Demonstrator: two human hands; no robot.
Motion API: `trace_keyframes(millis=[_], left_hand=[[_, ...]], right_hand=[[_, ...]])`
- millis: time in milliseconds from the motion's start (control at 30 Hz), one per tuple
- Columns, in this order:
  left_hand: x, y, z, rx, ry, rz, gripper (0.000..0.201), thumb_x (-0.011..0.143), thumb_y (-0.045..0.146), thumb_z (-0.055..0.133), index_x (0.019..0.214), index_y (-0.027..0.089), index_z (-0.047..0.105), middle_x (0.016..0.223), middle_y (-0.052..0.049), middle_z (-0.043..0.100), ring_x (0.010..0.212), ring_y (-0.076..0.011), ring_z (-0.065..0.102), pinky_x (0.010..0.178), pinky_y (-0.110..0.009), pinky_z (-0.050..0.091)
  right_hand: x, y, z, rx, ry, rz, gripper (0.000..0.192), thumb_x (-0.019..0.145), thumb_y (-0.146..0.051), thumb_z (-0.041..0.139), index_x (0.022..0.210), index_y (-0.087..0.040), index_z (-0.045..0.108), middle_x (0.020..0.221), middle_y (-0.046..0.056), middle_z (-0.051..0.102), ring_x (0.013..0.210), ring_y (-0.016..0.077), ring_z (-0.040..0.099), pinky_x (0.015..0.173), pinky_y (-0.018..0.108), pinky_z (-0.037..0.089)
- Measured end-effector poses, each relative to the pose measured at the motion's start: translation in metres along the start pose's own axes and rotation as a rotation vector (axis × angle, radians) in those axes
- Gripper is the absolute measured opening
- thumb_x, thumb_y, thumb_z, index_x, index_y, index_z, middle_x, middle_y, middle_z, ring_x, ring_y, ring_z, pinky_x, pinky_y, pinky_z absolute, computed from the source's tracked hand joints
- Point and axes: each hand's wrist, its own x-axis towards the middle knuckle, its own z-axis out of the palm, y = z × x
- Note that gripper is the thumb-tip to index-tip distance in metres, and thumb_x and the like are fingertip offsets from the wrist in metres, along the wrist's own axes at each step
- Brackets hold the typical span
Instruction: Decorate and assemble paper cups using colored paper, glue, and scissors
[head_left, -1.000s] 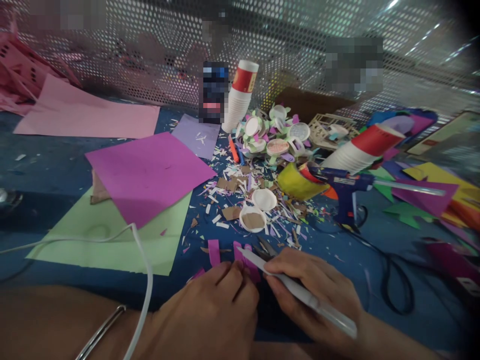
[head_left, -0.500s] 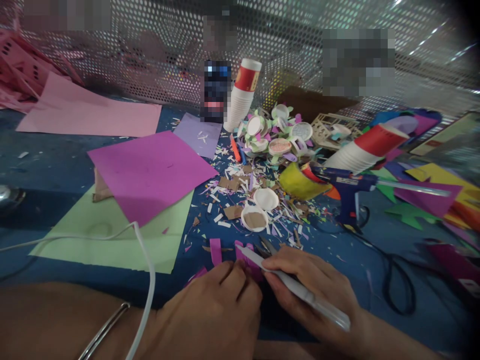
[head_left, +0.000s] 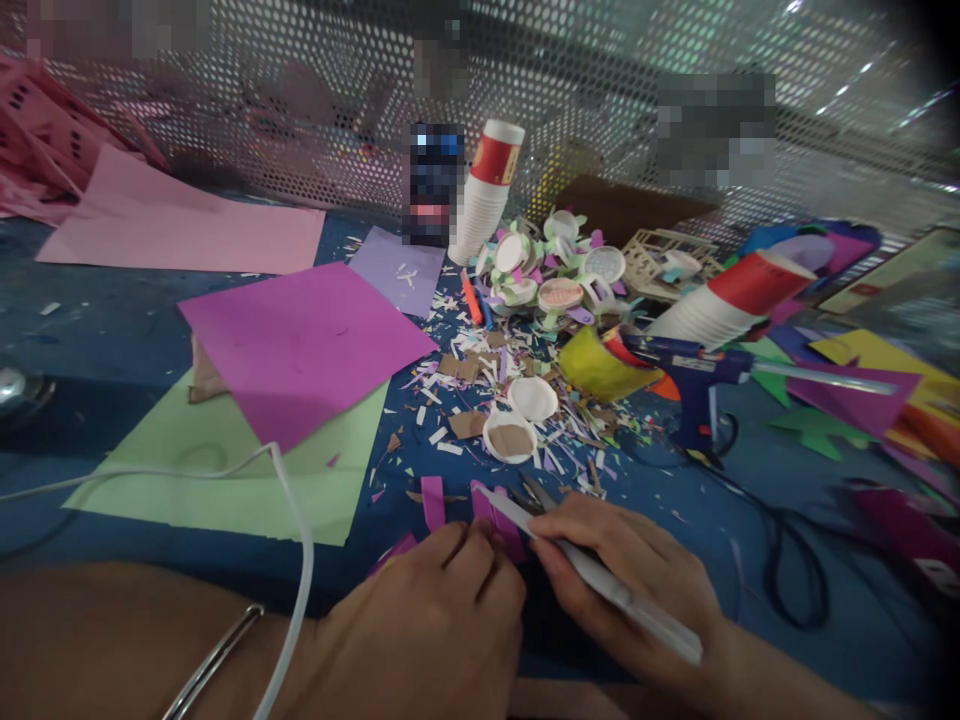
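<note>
My right hand (head_left: 637,570) is closed around a white pen-shaped tool (head_left: 596,578), held slanted with its thin tip over a magenta paper strip (head_left: 504,522). Curled fingers of my left hand (head_left: 450,600) press on the magenta strips from the near side, and they hide part of the paper. Another magenta strip (head_left: 433,502) lies just beyond the left knuckles. Dark metal blades, like scissors (head_left: 535,490), show beyond my right fingertips; the rest is covered.
Magenta (head_left: 307,345) and green sheets (head_left: 225,480) lie left, crossed by a white cable (head_left: 300,520). Ahead are paper scraps (head_left: 442,410), two round white lids (head_left: 532,398) and stacked paper cups (head_left: 487,190). A blue glue gun (head_left: 694,390) with a black cord stands right.
Almost nothing differs. The view has shifted very slightly; both hands, the white tool and the magenta strips keep nearly the same places.
</note>
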Motion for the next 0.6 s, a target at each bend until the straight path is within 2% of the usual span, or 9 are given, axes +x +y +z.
trace_keyframes(millis=[367, 600], left_hand=[[-0.0014, 0.0, 0.0035, -0.003, 0.047, 0.009, 0.023, 0.096, 0.016, 0.048, 0.101, 0.011, 0.07, 0.101, -0.01, 0.074, 0.091, -0.0264, 0.067, 0.072, -0.037, 0.055], [-0.0022, -0.0004, 0.002, 0.011, 0.069, 0.019, 0.024, 0.097, 0.016, 0.047, 0.099, 0.011, 0.07, 0.098, -0.009, 0.073, 0.089, -0.0253, 0.067, 0.074, -0.036, 0.055]], right_hand=[[0.0039, -0.0053, -0.0032, -0.056, 0.071, -0.024, 0.012, 0.096, -0.014, 0.051, 0.096, -0.023, 0.059, 0.077, -0.002, 0.074, 0.069, 0.0131, 0.073, 0.079, 0.024, 0.06], [0.0044, -0.0048, -0.002, -0.075, 0.069, -0.042, 0.012, 0.095, -0.013, 0.051, 0.095, -0.023, 0.058, 0.075, -0.003, 0.074, 0.068, 0.0126, 0.073, 0.079, 0.023, 0.06]])
